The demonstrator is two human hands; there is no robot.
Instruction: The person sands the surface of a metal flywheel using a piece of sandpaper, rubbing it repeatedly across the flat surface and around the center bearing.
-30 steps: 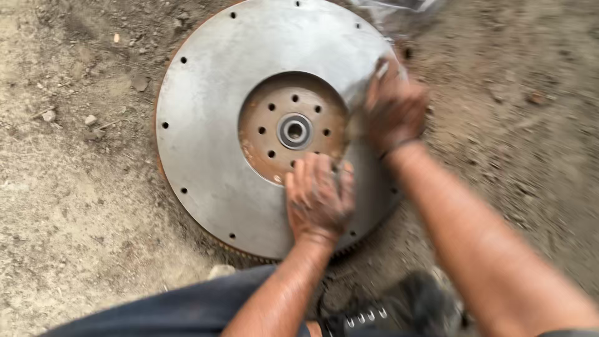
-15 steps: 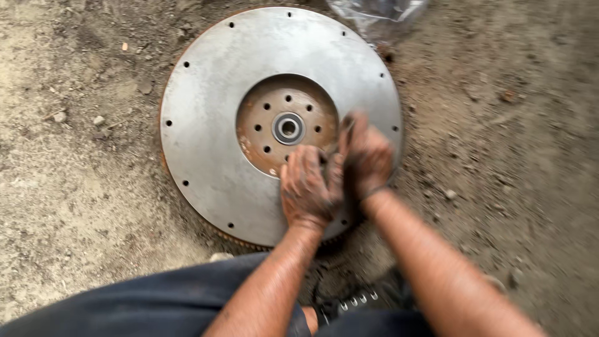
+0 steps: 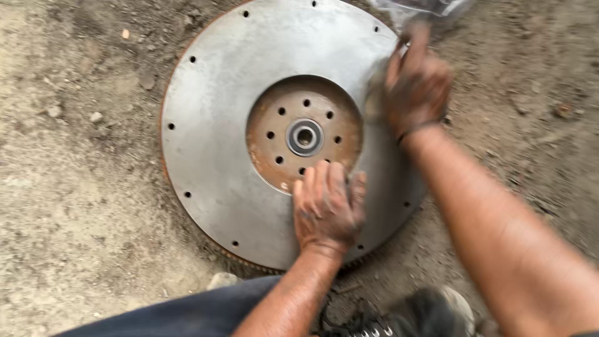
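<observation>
The flywheel (image 3: 218,143), a broad grey steel disc with a rusty recessed hub (image 3: 268,134) and a centre bearing (image 3: 305,136), is lying flat on the dirt ground (image 3: 75,206), and we are leaning over it. Bolt holes are ringing its rim and its hub. We are pressing our left hand (image 3: 327,209) flat on the disc's near side, fingers spread and open, fingertips reaching the hub's edge, gripping nothing. Our right hand (image 3: 417,87) is lying on the disc's far right rim, blurred; its fingers are curling against the metal, and we cannot tell whether the grip is closing on anything. A clear plastic bag (image 3: 424,7) is sitting just beyond that hand. Our dark trouser leg (image 3: 187,315) and black laced shoe (image 3: 424,315) are showing below the disc.
</observation>
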